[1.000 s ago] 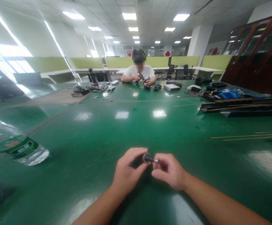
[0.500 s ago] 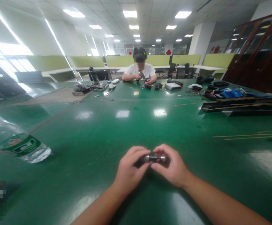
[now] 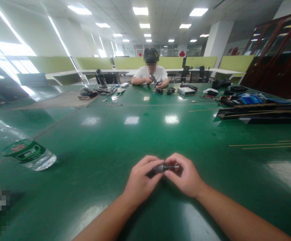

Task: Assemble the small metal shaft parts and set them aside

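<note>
A small dark metal cylinder (image 3: 158, 168) with a thin silvery shaft at its right end lies level between my hands, just above the green table (image 3: 110, 140). I cannot tell exactly what kind of part it is. My left hand (image 3: 140, 177) grips the thick body between thumb and fingers, hiding its left end. With thumb and forefinger, my right hand (image 3: 187, 175) pinches it near the middle, where the body narrows. The thin shaft points into the curl of the right hand. Both sets of fingertips nearly meet around the cylinder.
A clear bottle with a green label (image 3: 29, 154) lies tilted at the left. Across the table a person (image 3: 150, 73) handles a dark tool. Electronics (image 3: 105, 88) and a grey-white box (image 3: 186, 90) stand at the back. Black channels (image 3: 266, 113) and thin rods (image 3: 263, 146) lie right.
The fingertips of my right hand have moved left and closed in on the cylinder, close to the left fingertips. The thin shaft looks narrower now. The view has shifted slightly.
</note>
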A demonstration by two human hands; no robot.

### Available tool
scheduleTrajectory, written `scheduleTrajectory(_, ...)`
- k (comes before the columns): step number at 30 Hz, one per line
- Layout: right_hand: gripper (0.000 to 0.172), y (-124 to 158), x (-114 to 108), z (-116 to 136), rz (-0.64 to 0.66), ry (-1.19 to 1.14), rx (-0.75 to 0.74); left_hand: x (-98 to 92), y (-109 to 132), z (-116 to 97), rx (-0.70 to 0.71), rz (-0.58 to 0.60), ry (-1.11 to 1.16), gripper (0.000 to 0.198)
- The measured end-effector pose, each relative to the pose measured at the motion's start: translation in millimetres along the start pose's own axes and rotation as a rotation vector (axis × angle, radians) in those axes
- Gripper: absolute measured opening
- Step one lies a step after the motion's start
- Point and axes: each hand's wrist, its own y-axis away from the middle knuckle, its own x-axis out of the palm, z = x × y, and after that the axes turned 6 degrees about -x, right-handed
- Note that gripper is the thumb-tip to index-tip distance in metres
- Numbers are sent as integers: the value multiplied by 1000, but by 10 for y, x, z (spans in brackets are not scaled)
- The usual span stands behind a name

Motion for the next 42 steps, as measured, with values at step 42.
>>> scheduleTrajectory(42,8,-13,-10,-41,23,-34,122,-7,-13,-8,-17,-6,-18,27)
